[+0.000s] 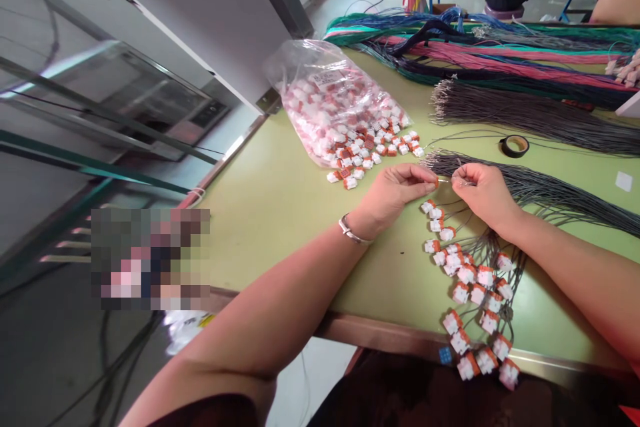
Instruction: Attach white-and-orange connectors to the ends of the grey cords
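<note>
Between its thumb and fingers my left hand (pixel 400 190) pinches a small orange-and-white connector, mostly hidden, with only an orange edge (pixel 437 182) showing. My right hand (pixel 477 188) is closed on thin wires, and a metal wire end (pixel 444 180) points from it toward the connector. Whether the wire end is inside the connector I cannot tell. Below both hands lie several wired connectors (pixel 467 273), their dark wires running under my right forearm. A bundle of loose dark wires (pixel 560 193) extends to the right behind my right hand.
A clear plastic bag (pixel 340 90) of connectors spills loose ones (pixel 367 147) onto the green table (pixel 280 207). Black tape (pixel 515 145) lies near another dark wire bundle (pixel 525 113). Coloured wires (pixel 480 50) stretch along the far edge. A small blue block (pixel 445 355) sits near the front edge.
</note>
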Demonstrator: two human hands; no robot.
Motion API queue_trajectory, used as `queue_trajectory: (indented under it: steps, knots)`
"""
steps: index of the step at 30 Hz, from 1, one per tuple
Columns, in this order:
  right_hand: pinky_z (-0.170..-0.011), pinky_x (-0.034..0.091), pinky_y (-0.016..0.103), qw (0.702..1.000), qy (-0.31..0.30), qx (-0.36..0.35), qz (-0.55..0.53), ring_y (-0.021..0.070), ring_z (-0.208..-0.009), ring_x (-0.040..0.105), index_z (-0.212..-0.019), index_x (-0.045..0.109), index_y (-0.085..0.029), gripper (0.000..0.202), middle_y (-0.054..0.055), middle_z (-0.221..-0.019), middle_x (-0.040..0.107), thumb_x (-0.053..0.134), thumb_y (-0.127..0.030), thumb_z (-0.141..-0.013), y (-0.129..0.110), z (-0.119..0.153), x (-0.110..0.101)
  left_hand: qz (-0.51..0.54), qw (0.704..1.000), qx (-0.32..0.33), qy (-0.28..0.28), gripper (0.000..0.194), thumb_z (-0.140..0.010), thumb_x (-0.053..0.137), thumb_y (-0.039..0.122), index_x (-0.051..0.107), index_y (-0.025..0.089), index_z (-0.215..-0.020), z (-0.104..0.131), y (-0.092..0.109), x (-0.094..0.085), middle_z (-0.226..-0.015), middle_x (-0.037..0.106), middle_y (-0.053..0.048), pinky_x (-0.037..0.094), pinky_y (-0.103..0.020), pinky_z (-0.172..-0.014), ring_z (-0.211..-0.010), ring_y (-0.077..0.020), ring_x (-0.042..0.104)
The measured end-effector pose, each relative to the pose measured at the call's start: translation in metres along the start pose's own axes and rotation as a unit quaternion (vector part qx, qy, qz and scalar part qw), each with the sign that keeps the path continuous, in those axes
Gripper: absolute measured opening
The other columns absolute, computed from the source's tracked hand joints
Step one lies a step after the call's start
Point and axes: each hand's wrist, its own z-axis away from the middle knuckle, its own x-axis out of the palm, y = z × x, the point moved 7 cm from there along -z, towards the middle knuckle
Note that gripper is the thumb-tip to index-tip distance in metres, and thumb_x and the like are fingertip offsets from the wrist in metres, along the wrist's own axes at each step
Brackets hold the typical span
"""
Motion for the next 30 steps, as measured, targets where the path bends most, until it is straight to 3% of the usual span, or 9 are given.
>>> queue_trajectory:
  steps: [4, 12, 18, 24, 30]
  knots:
    - [-0.059, 0.037, 0.028, 1.000, 0.007, 0.002, 0.013, 0.0108, -0.055, 0.041, -0.058, 0.052, -0.019, 0.011, -0.002, -0.055, 0.050, 0.054, -0.029, -0.063, 0.001, -0.001, -0.001, -0.008, 1.000, 0.007, -0.022, 0.011, -0.065, 0.082, 0.022, 0.073, 0.017, -0.070, 0.000, 0.000, 0.004, -0.085, 0.069, -0.003, 0.048, -0.028, -0.080, -0.082, -0.0130, 0.061]
    - [-0.058, 0.036, 0.026, 0.999, -0.036, -0.031, 0.014, 0.0105, -0.056, 0.041, -0.061, 0.053, -0.019, 0.009, -0.002, -0.058, 0.053, 0.054, -0.027, -0.064, 0.001, -0.002, 0.002, -0.099, 0.995, -0.014, 0.003, 0.014, -0.064, 0.082, 0.023, 0.073, 0.015, -0.071, 0.000, -0.003, -0.001, -0.082, 0.070, -0.005, 0.049, -0.030, -0.077, -0.077, -0.0147, 0.062]
    - [-0.056, 0.033, 0.025, 0.998, -0.037, -0.030, 0.034, 0.0105, -0.056, 0.040, -0.062, 0.053, -0.019, 0.006, -0.003, -0.057, 0.051, 0.052, -0.025, -0.063, 0.004, -0.003, 0.003, -0.022, 0.999, -0.025, 0.001, 0.020, -0.060, 0.085, 0.025, 0.072, 0.015, -0.071, -0.001, -0.009, 0.000, -0.082, 0.072, -0.004, 0.051, -0.031, -0.081, -0.079, -0.0146, 0.064]
    - [-0.056, 0.033, 0.025, 0.999, -0.033, -0.022, 0.026, 0.0103, -0.055, 0.038, -0.062, 0.052, -0.019, 0.005, -0.004, -0.056, 0.048, 0.051, -0.024, -0.063, 0.004, -0.001, 0.003, 0.026, 0.997, -0.067, 0.019, 0.021, -0.059, 0.086, 0.025, 0.071, 0.014, -0.070, -0.001, -0.012, 0.002, -0.072, 0.071, -0.003, 0.051, -0.027, -0.074, -0.071, -0.0116, 0.063]
    - [-0.055, 0.034, 0.025, 1.000, -0.017, -0.015, 0.008, 0.0103, -0.056, 0.039, -0.064, 0.052, -0.019, 0.007, -0.003, -0.057, 0.049, 0.053, -0.026, -0.065, 0.004, -0.002, 0.000, 0.041, 0.997, -0.071, -0.004, 0.020, -0.060, 0.085, 0.024, 0.072, 0.015, -0.072, 0.000, -0.009, 0.005, -0.077, 0.070, -0.003, 0.051, -0.029, -0.079, -0.076, -0.0121, 0.064]
